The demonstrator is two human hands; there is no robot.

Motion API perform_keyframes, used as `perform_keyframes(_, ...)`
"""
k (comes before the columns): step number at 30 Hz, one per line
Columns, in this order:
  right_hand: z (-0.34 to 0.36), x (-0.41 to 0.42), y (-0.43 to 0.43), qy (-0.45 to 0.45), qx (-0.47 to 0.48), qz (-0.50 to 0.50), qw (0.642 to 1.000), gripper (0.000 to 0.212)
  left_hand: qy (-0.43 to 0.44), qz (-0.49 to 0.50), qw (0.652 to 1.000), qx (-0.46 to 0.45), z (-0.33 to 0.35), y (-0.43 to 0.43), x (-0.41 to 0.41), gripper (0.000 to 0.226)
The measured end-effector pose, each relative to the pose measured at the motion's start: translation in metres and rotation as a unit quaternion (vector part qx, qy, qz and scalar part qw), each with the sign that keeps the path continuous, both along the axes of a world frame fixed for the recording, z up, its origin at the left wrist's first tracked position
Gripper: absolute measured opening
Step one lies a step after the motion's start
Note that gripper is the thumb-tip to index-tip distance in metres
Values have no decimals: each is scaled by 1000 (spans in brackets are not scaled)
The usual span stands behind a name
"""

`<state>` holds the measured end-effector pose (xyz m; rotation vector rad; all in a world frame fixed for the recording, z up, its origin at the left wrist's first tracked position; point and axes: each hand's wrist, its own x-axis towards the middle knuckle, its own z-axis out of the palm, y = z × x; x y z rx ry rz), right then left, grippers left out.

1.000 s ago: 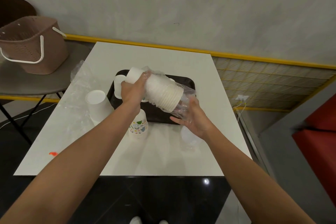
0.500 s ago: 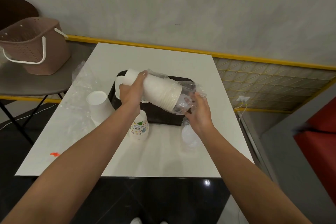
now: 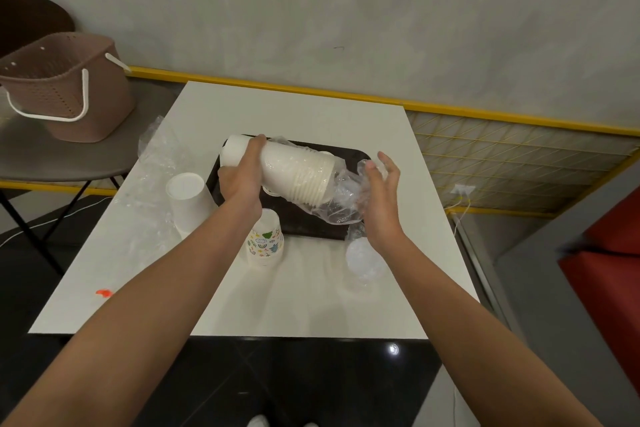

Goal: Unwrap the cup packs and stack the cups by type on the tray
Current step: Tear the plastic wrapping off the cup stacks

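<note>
- Basket (image 3: 65, 90), brown with white handles, far left on a grey side surface, well apart from the work.
- Orange scrap (image 3: 104, 292), small, on the near-left part of the white table (image 3: 311, 295).
- Loose wrap (image 3: 152, 163), clear and crumpled, lying along the table's left edge.
- White cup stack (image 3: 188, 201), upside down, on the table just left of the tray.
- Left hand (image 3: 242, 180): forearm reaches in from lower left, back of hand toward me. Its fingers curl over the top of the pack of white cups (image 3: 298, 173) near the closed end, a firm grasp.
- Patterned cups (image 3: 265, 243), a short stack on the table at the tray's near edge, partly hidden by my left wrist.
- Pack of white cups: held in the air above the tray, tilted, base end up-left, rims down-right.
- Plastic sleeve (image 3: 339, 201), clear, bunched loose past the rims.
- Tray (image 3: 349, 156), dark, at the table's middle, mostly hidden by the pack.
- Right hand (image 3: 381, 198): forearm reaches in from lower right, palm facing left against the sleeve's end. Its fingers are spread and nearly straight, gripping nothing.
- Clear pack (image 3: 363, 260), on the table below the right wrist; contents too faint to tell.
</note>
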<state>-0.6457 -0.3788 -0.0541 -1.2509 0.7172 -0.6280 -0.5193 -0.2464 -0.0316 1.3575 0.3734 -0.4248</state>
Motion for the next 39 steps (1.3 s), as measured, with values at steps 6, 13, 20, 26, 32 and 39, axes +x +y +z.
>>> perform_keyframes(6,-3,-11,-1,84,-227,130,961,70,0,-4,1000,0,0,3,6,74)
perform_keyframes(13,-7,-16,-9,122,-263,51,956,16,-9,8,1000,2,-2,2,6,81)
perform_keyframes(20,-12,-17,-21,2,28,-122,992,12,-1,14,1000,17,-4,3,7,81)
perform_keyframes(26,-13,-16,-38,-49,59,-224,972,27,-8,12,1000,28,-5,5,7,83)
perform_keyframes(32,-16,-18,-45,10,31,-363,931,35,-138,-59,979,139,-9,3,-3,77)
perform_keyframes(39,-21,-19,-33,43,-70,-286,955,30,-355,-200,870,276,-23,-10,-37,72)
